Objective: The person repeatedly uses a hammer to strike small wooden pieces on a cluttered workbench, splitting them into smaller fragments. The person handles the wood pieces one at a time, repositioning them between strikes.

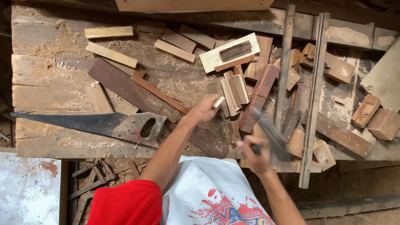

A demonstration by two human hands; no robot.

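While left hand [203, 111] pinches a small wood block [218, 101], right hand [256, 152] grips a blurred tool [273, 135].
Block looks light, stiff, dusty — fingers closed on its end; tool held by handle — table [46, 88] cluttered.

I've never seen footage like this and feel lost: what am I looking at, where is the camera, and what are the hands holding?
There is one picture, taken by a camera worn on a person's head, looking straight down. No machine is involved, only two bare hands over a rough wooden workbench covered in sawdust. The left hand grips a small pale wood block. The right hand holds a dark tool, too blurred to name. A handsaw lies flat to the left, apart from both hands. Scattered around are wood offcuts, dark planks and long thin strips.
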